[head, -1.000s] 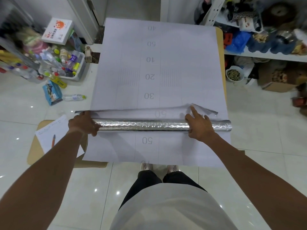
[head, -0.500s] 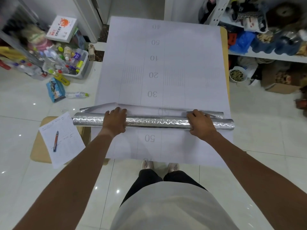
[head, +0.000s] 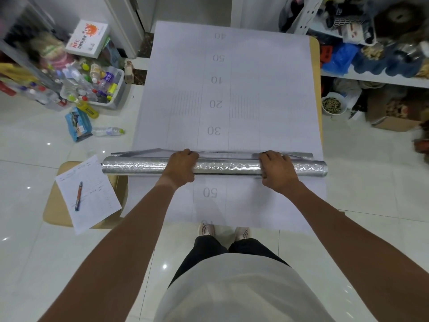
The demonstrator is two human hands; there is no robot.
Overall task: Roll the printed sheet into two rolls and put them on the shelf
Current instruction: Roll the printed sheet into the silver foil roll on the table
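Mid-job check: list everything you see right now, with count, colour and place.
Silver foil-backed roll: one, silver, across the sheet under both hands.
White printed sheet with grey numbers: one, white, spread over the table.
Tan wooden table: one, tan, under the sheet.
White form paper: one, white, on the stool at left.
Orange-and-blue pen: one, on that paper.
Clear bin of plastic bottles: one, floor, far left.
White shelf with clutter: one, far right.
Left hand: on the roll, mid-left.
Right hand: on the roll, right.
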